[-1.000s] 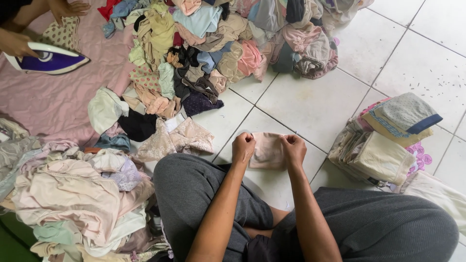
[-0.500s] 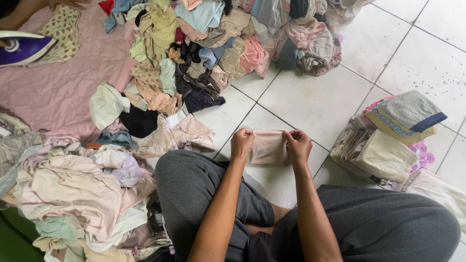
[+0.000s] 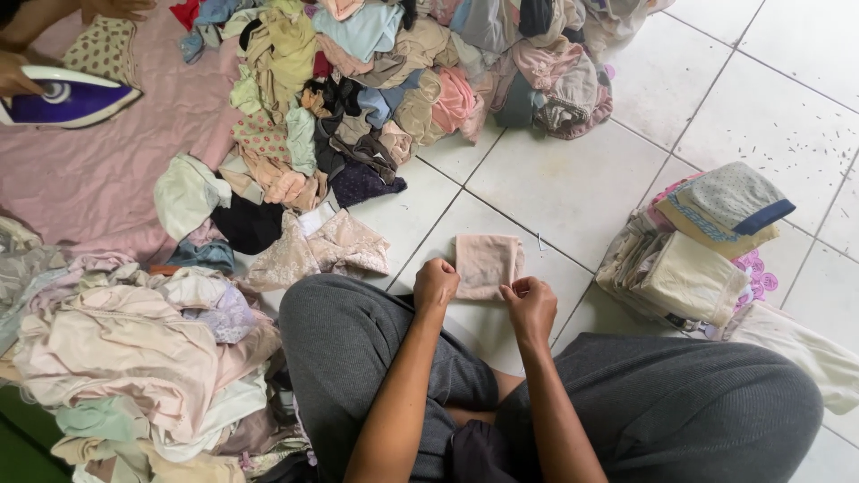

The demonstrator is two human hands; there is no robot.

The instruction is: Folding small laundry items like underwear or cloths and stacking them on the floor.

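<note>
While the person sat cross-legged on the white tiled floor, both hands pinched a small folded pale-pink cloth that lay flat on a tile just ahead of the knees. The left hand was closed on its near left corner, the right hand closed on its near right corner. The cloth was roughly square, slightly longer away from the person, its far edge toward the big heap of mixed clothes at the floor's far edge. No box or basket showed; garments sat in loose piles. A stack of folded pieces, topped by a grey one with a dark blue band, stood near the floor's right edge. A pile of pale pink and cream clothes lay at the near left. On the pink blanket at far left, another person's hand held a purple and white iron.
</note>
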